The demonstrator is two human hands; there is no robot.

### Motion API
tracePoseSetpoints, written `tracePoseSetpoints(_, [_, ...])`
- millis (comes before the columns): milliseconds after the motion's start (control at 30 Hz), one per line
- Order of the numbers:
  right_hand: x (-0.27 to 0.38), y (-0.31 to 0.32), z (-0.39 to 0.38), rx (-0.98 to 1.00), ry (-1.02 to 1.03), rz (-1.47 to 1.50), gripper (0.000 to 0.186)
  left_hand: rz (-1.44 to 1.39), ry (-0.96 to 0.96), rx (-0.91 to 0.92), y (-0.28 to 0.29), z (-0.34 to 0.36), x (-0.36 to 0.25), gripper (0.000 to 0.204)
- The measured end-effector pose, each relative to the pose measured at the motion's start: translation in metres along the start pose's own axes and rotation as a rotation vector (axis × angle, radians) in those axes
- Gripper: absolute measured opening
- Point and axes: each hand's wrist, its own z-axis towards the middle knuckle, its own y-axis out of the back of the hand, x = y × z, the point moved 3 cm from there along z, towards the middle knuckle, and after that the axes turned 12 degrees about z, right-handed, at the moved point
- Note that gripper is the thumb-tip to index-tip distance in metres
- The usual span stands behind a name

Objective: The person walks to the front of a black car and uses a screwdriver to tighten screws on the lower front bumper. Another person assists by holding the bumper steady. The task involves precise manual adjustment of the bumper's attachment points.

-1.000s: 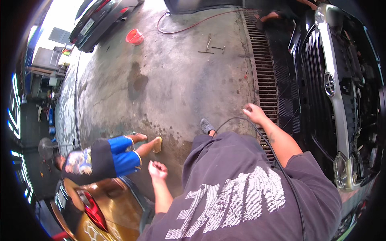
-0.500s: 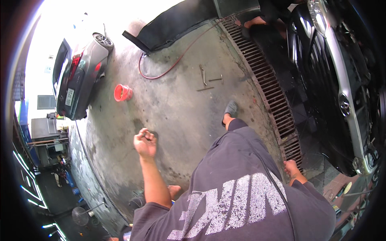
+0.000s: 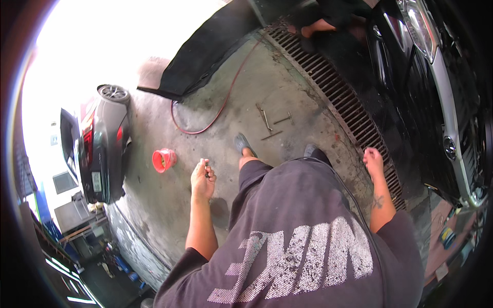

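My left hand (image 3: 204, 179) is held over the concrete floor, fingers curled on something small and dark that I cannot make out. My right hand (image 3: 373, 160) hangs beside the rusty drain grate (image 3: 339, 87), fingers loosely bent, with nothing visible in them. A thin black cable (image 3: 349, 192) runs down over my dark shirt (image 3: 303, 205). Several metal bar tools (image 3: 282, 120) lie on the floor ahead of my feet, and a red bucket (image 3: 160, 160) stands to the left of my left hand.
A black car (image 3: 441, 102) with a raised silver grille is on my right; a grey car (image 3: 105, 149) stands left. A black mat (image 3: 195, 54) and red hose (image 3: 226, 102) lie ahead. Another person's leg (image 3: 321, 26) shows top right. A bench (image 3: 72, 210) is at the left.
My view has turned, so the grey car, bucket and tools sit lower in it. My feet have stepped. The person in blue shorts has left view. My right hand has risen in the picture.
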Motion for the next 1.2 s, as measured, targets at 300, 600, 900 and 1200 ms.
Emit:
tracePoseSetpoints(300, [-0.155, -0.083, -0.185, -0.49, -0.365, -0.033, 0.032, 0.357, 0.147, 0.315, -0.069, 0.283, -0.12, 0.019])
tracePoseSetpoints(600, [-0.109, -0.349, -0.355, 0.035, -0.908, -0.212, 0.027, 0.394, 0.357, 0.382, 0.016, 0.509, -0.167, 0.016])
tracePoseSetpoints(900, [-0.054, -0.427, -0.195, -0.306, -0.532, -0.16, 0.039, 0.531, 0.35, 0.379, 0.023, 0.551, -0.203, 0.019])
tracePoseSetpoints(1200, [-0.225, -0.471, 0.089, -0.031, -0.444, -0.314, 0.03, 1.56, -0.187, 0.672, -0.001, 0.539, 0.034, 0.023])
